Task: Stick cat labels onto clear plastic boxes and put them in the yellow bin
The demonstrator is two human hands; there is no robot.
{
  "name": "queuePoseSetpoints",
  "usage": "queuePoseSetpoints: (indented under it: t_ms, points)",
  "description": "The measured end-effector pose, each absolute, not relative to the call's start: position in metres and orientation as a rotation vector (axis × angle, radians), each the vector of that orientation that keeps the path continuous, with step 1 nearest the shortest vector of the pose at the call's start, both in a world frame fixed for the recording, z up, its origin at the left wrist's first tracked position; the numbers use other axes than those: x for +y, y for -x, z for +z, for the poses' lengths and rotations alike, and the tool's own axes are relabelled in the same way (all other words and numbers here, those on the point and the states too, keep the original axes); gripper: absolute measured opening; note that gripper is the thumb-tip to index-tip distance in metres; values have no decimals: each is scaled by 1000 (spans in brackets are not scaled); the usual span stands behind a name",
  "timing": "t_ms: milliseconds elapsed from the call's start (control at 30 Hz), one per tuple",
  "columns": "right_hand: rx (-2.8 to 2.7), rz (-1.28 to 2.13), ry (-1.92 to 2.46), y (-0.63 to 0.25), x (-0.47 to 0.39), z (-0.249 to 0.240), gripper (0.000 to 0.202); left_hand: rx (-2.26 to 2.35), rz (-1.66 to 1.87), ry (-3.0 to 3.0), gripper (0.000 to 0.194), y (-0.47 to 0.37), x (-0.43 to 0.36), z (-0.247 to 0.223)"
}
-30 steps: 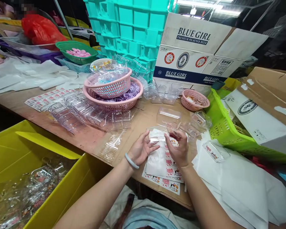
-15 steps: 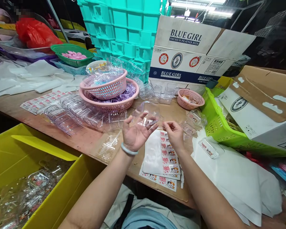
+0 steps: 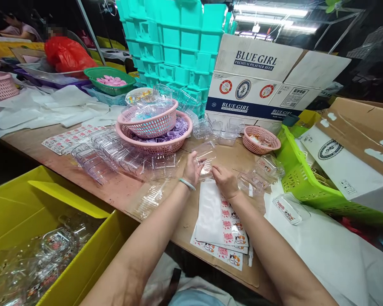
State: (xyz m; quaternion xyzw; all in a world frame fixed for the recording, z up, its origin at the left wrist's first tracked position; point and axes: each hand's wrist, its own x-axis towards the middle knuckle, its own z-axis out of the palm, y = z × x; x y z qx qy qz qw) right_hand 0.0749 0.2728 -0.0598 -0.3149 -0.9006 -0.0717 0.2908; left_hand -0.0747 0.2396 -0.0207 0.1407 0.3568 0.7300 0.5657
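Observation:
My left hand (image 3: 193,171) is closed around the left side of a clear plastic case (image 3: 208,149), which it holds tilted above the table. At the case's lower right edge, the fingers of my right hand (image 3: 226,182) are pinched together; whatever lies between the fingertips is hidden. Just below both hands is a stack of sticker sheets (image 3: 227,225) printed with cats and pink lettering, its left part plain white. Right of my right hand lie clear cases with stickers on them (image 3: 257,180). Another stickered case (image 3: 287,210) rests on white paper (image 3: 325,250).
Clear cases (image 3: 115,148) lie in a row at left, near stacked pink baskets (image 3: 156,146) holding purple parts. A yellow bin (image 3: 108,229) with clear cases stands at lower left. Behind are teal crates (image 3: 169,51), a beer carton (image 3: 258,76), and a green basket (image 3: 293,176).
My left hand has turned from palm up with spread fingers to closing on the case. My right hand has moved slightly left and down, to the case's edge. The head view has shifted.

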Motion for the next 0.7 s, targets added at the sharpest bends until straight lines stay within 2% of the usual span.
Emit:
queuePoseSetpoints:
  t_ms: [267, 700]
  points:
    - [-2415, -374, 747, -73, 276, -65, 27, 947, 1791, -358, 25, 66, 259, -41]
    - [-2318, -320, 568, -80, 250, -56, 22, 952, 1739, -409, 28, 65, 258, -43]
